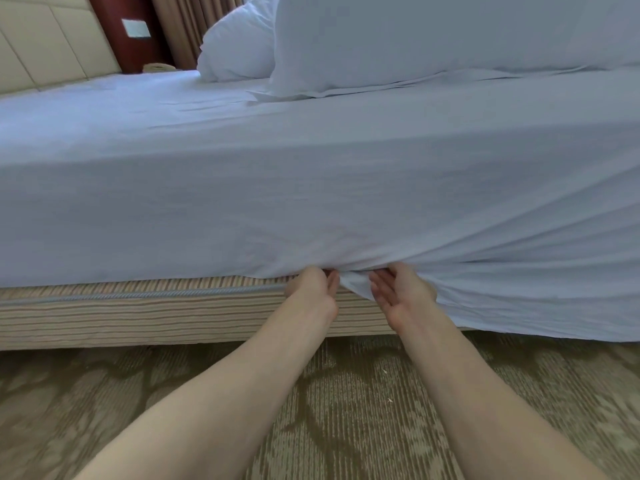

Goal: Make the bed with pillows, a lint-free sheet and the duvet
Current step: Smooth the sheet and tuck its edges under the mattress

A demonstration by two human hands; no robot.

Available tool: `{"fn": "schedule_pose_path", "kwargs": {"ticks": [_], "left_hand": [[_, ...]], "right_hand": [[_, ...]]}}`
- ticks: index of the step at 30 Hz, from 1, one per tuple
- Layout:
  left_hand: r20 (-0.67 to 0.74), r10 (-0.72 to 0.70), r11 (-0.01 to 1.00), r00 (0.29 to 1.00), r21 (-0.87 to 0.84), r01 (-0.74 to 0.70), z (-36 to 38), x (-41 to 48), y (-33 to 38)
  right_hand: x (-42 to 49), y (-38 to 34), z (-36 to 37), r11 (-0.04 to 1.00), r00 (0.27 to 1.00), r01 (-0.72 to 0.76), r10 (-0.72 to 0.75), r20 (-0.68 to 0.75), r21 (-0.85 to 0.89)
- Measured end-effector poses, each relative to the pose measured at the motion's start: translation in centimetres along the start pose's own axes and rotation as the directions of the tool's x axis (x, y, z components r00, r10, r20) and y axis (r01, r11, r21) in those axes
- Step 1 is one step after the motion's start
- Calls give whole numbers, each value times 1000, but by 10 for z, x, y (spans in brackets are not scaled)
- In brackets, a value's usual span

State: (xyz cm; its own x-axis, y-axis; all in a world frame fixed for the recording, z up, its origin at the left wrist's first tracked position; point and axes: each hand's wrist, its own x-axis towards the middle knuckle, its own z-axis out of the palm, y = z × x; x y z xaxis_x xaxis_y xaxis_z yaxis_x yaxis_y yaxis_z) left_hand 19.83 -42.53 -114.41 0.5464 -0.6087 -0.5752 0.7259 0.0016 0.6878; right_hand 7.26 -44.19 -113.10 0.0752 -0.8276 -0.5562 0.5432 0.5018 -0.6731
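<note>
Left hand (313, 289) pinches one sheet (311, 202); right hand (398, 296) flat beneath; two pillows (239, 46) (433, 36).

This is a bedroom, hotel-like: a bed (173, 220) in a white sheet (450, 150) with plump pillows (433, 39) sits on a striped base (138, 313) over patterned carpet (346, 410). Behind it stand a padded beige headboard (41, 39), a dark wood panel (114, 12) with a switch plate (135, 28), and tan curtains (187, 26).
</note>
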Motion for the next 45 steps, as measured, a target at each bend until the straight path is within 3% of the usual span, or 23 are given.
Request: {"fn": "schedule_pose_path", "kwargs": {"ticks": [3, 7, 13, 16, 20, 22, 25, 27, 29, 32, 35, 37, 41, 45], "left_hand": [[-4, 45, 998, 999, 42, -44, -9, 3, 1], [-1, 48, 978, 999, 202, -46, -13, 4, 5], [-56, 85, 954, 995, 294, -65, -13, 2, 4], [-86, 187, 920, 979, 365, -143, -15, -2, 1], [-85, 301, 873, 950, 426, -239, -16, -6, -4], [-59, 352, 833, 934, 476, -284, -16, -10, -10], [113, 456, 650, 883, 636, -417, -14, -20, -24], [309, 478, 417, 822, 743, -523, -10, -30, -32], [516, 474, 149, 714, 752, -642, -4, -39, -36], [733, 491, -226, 471, 629, -744, 8, -42, -36], [859, 443, -489, 256, 471, -734, 22, -38, -36], [907, 388, -616, 166, 389, -685, 31, -34, -37], [956, 278, -774, 94, 281, -568, 52, -27, -41], [969, 232, -850, 84, 244, -467, 69, -28, -54]], "right_hand": [[13, 1, -7, 970, 994, 93, -103, -34, -224], [24, -1, -14, 830, 954, 250, -299, -20, -498], [28, -1, -7, 734, 913, 251, -396, -98, -631], [31, 1, -3, 664, 898, 214, -423, -124, -716], [30, -7, -6, 524, 901, 234, -434, -20, -819], [29, -16, -10, 547, 927, 274, -370, 65, -791], [24, -40, -15, 630, 974, 224, -163, 156, -744], [18, -57, -22, 608, 981, 155, -2, 194, -779], [19, -70, -33, 609, 977, 120, 67, 202, -784], [27, -86, -61, 687, 988, 146, -62, 143, -712], [31, -109, -90, 734, 970, 233, -221, 100, -638], [33, -124, -103, 747, 949, 282, -310, 59, -602], [36, -138, -111, 768, 929, 330, -368, 43, -548], [39, -142, -105, 749, 908, 366, -417, 36, -553]]}}
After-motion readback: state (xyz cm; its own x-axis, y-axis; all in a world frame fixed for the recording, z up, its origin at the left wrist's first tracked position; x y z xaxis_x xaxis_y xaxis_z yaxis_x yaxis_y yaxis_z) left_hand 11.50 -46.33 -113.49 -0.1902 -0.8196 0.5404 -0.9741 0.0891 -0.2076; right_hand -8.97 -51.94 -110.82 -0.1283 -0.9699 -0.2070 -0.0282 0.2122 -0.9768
